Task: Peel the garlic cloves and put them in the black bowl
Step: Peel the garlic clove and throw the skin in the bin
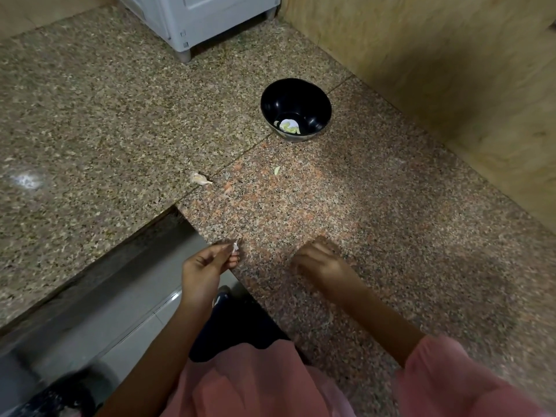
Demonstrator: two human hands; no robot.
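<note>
The black bowl (295, 109) stands on the granite counter (331, 206), well beyond both hands, with pale peeled garlic pieces (289, 126) at its bottom. An unpeeled garlic clove (199, 178) lies on the counter left of the middle. A small pale scrap (276, 170) lies nearer the bowl. My left hand (207, 266) hovers at the counter's front edge, fingers pinched on a small white bit of garlic skin (236, 246). My right hand (316, 261) is blurred, knuckles up, low over the counter; what it holds is hidden.
A white appliance (198, 16) stands at the back on the counter. A wooden panel wall (436, 70) bounds the right side. The counter has a cut-out corner at the lower left, with grey floor tiles (120, 311) below it.
</note>
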